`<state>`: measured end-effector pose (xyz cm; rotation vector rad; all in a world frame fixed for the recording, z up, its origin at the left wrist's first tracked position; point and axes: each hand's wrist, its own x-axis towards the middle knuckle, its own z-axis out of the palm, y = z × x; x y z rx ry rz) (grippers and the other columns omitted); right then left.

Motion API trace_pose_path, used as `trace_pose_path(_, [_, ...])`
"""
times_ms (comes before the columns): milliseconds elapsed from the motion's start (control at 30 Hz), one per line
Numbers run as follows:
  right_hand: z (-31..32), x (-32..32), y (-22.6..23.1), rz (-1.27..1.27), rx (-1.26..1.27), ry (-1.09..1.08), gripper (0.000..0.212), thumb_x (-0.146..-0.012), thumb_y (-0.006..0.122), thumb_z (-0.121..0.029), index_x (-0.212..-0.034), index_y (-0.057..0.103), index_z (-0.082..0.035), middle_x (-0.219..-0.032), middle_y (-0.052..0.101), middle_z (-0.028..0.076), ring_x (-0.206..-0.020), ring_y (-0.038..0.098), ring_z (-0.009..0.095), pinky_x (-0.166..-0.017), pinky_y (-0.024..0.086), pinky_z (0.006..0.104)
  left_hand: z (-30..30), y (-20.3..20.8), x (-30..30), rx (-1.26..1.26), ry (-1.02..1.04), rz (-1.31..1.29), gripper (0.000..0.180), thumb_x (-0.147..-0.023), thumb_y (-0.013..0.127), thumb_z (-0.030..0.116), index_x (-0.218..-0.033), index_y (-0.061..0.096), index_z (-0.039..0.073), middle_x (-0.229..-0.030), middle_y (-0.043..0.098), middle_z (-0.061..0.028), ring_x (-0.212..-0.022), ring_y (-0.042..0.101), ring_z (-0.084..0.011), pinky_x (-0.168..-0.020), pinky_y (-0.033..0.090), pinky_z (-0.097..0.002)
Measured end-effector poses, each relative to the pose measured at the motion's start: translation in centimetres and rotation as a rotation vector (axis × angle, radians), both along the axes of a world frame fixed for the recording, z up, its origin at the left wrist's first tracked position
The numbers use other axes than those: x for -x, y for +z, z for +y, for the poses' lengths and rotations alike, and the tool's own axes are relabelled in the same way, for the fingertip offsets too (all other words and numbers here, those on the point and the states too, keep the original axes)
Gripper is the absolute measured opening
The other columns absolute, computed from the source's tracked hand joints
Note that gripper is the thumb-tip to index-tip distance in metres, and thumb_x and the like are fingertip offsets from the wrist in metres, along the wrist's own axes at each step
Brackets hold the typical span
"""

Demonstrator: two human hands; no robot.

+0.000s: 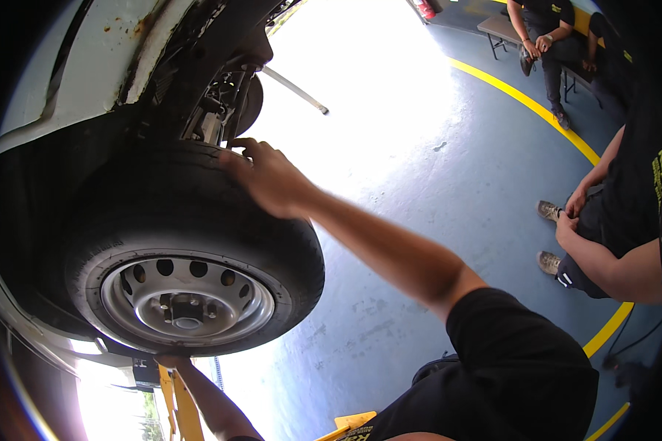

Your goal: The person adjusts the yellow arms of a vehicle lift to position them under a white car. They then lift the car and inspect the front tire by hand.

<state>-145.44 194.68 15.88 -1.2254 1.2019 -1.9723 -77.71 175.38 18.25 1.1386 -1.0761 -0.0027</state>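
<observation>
A car wheel [187, 312] with a black tyre and a silver steel rim fills the left of the view, mounted under a raised vehicle. My right hand [268, 178] lies over the top of the tyre tread, its fingers bent round the tyre's far edge and slightly blurred. At the bottom of the same tyre, my left hand [173, 361] touches the rubber from below; its fingers are hidden behind the tyre. Above the tyre, dark suspension parts [213, 121] show in the wheel arch.
The vehicle's pale, rust-spotted body [88, 70] hangs at upper left. Yellow lift parts [182, 404] stand below the wheel. A person [625, 213] stands close on the right; others sit on a bench [502, 29] behind. A yellow line [522, 92] curves across the blue floor [419, 176].
</observation>
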Motion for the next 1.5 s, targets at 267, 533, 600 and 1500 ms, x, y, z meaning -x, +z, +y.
trace_pose_path(267, [3.2, -4.1, -2.8, 0.349, 0.247, -0.523, 0.097, -0.085, 0.077, -0.057, -0.158, 0.038, -0.007, -0.151, 0.046, 0.025, -0.137, 0.050, 0.045, -0.112, 0.045, 0.0573, 1.7, -0.2, 2.1, -0.175, -0.551, 0.460, 0.053, -0.101, 0.045, 0.032, -0.138, 0.060, -0.002, -0.123, 0.068, -0.0223, -0.098, 0.069, -0.0405, -0.083, 0.060, -0.0605])
trace_pose_path(533, [3.3, -5.9, -3.0, 0.270, 0.260, -0.505, 0.098, -0.087, 0.075, -0.055, -0.162, 0.034, -0.006, -0.157, 0.041, 0.027, -0.144, 0.044, 0.048, -0.117, 0.040, 0.0607, 1.8, -1.2, 4.8, -0.123, -0.410, 0.432, 0.049, -0.104, 0.046, 0.036, -0.135, 0.063, 0.002, -0.128, 0.068, -0.0201, -0.101, 0.072, -0.0365, -0.082, 0.065, -0.0531])
trace_pose_path(600, [4.8, -6.9, -2.7, 0.288, 0.285, -0.528, 0.099, -0.087, 0.075, -0.054, -0.162, 0.033, -0.004, -0.158, 0.041, 0.026, -0.145, 0.041, 0.047, -0.118, 0.037, 0.0608, -1.0, 0.8, -0.6, -0.125, -0.293, 0.209, 0.055, -0.102, 0.042, 0.040, -0.136, 0.063, 0.002, -0.128, 0.069, -0.0178, -0.102, 0.072, -0.0397, -0.085, 0.063, -0.0598])
trace_pose_path(1500, [3.1, -4.8, 3.3, 0.032, 0.134, -0.632, 0.040, -0.099, 0.061, -0.036, -0.106, 0.061, 0.004, -0.104, 0.062, 0.022, -0.104, 0.058, 0.040, -0.095, 0.048, 0.0527, -2.3, -1.5, -0.4, -0.122, -0.409, 0.242, 0.037, -0.092, 0.065, 0.015, -0.122, 0.067, -0.007, -0.116, 0.074, -0.0171, -0.088, 0.074, -0.0300, -0.077, 0.067, -0.0466])
